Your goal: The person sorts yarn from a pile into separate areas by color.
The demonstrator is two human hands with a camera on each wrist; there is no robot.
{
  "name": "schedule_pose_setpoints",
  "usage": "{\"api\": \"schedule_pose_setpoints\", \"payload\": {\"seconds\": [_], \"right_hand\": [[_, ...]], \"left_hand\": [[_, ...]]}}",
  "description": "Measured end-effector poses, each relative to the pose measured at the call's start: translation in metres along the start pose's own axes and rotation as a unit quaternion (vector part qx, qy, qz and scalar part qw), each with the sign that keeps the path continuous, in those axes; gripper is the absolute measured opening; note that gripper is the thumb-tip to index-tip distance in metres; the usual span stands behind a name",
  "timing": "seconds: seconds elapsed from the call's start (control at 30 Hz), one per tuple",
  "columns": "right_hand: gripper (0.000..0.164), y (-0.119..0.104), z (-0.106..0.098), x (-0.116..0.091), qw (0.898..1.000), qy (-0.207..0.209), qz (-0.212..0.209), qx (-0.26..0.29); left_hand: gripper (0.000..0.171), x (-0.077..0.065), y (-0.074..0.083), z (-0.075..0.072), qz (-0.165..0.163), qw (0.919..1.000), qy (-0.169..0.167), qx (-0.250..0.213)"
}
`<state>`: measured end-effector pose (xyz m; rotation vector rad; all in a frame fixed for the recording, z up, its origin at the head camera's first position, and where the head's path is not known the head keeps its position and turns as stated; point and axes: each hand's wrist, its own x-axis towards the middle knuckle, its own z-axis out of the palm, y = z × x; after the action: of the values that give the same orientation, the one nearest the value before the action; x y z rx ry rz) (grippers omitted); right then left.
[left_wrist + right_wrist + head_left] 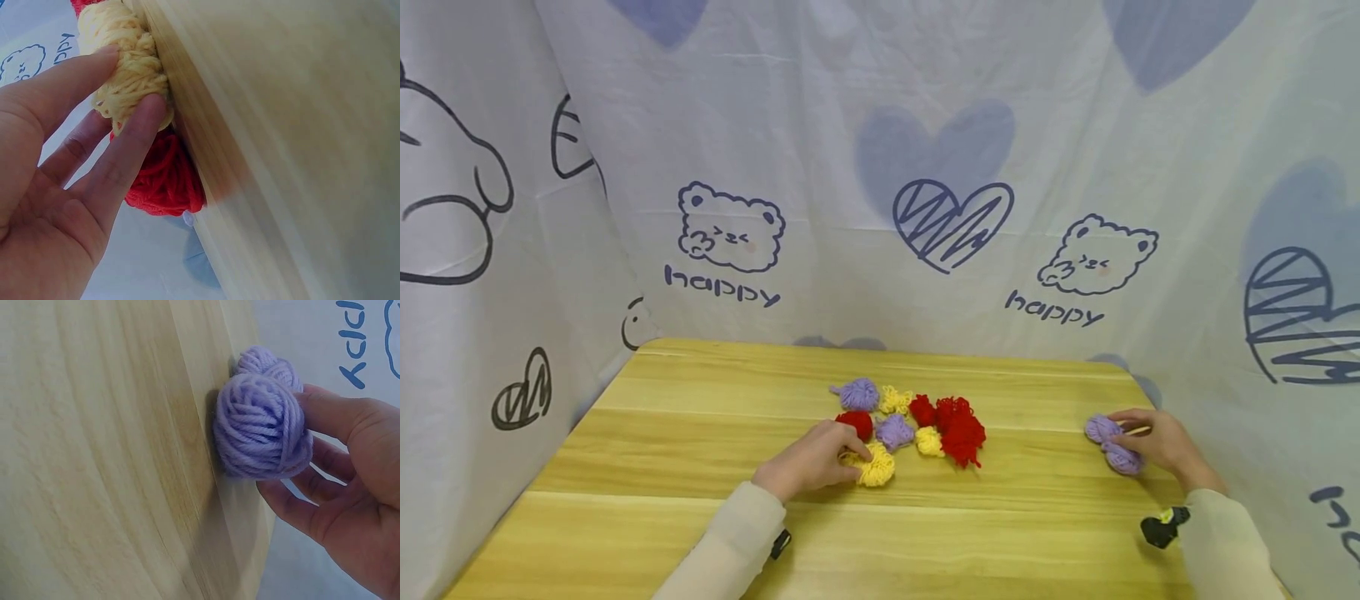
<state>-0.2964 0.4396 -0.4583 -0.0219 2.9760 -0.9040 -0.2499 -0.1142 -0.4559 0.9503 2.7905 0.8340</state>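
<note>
Yellow yarn bundle [877, 467] lies at the near left edge of a loose cluster on the wood-grain table [1000, 533], pinched between the thumb and fingers of the left hand [812, 462]. Just beyond it, and close to the fingers, sits a red yarn ball [852, 424]; a lavender yarn ball [894, 432] is beside these, to the right. Farther back are another lavender ball [859, 394] and a small yellow bundle [895, 400]. On the cluster's right side, a second small yellow bundle [928, 442] lies near a small red bundle [922, 409] and a large, loose red tangle [961, 432].

Well apart, near the table's right edge, the right hand [1165, 446] grips a pair of touching lavender yarn balls [1122, 458], its thumb and fingers curled about them. Both arms wear pale sleeves [726, 546]. Behind the table hangs a white cloth [842, 275] printed with hearts, bears and the word "happy".
</note>
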Motion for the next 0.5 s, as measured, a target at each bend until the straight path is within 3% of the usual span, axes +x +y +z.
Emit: {"api": "schedule_pose_setpoints", "payload": {"seconds": [0.2, 0.5], "right_hand": [[0.045, 0.0009, 0.0, 0.0009, 1.0, 0.002, 0.012, -0.002], [0.046, 0.0069, 0.0047, 0.0006, 1.0, 0.007, -0.003, -0.009]], "left_hand": [[0.021, -0.0002, 0.0005, -0.0001, -0.001, 1.0, -0.003, -0.004], [0.021, -0.0006, -0.0008, 0.0009, -0.002, 1.0, 0.0, -0.001]]}}
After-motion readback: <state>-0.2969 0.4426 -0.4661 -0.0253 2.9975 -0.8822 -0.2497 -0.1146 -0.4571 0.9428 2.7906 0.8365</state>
